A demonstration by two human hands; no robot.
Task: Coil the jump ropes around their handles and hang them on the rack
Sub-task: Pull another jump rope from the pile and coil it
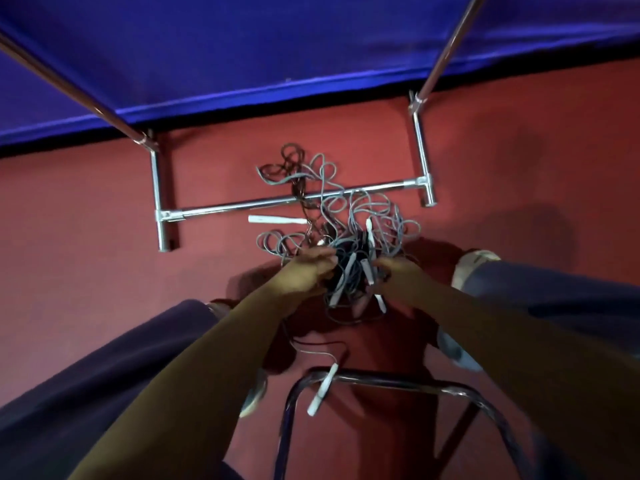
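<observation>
Left hand [313, 271] and right hand [398, 275] each grip, fingers curled, a tangled bundle of thin grey jump ropes [349, 237] with slim white handles [277, 220]; chrome tubular rack [277, 202] behind.

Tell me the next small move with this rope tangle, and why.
Probably lift one white handle clear of the tangle of ropes and draw its cord free. Both the left hand and the right hand grip the knotted bundle, and nothing is coiled yet.
</observation>
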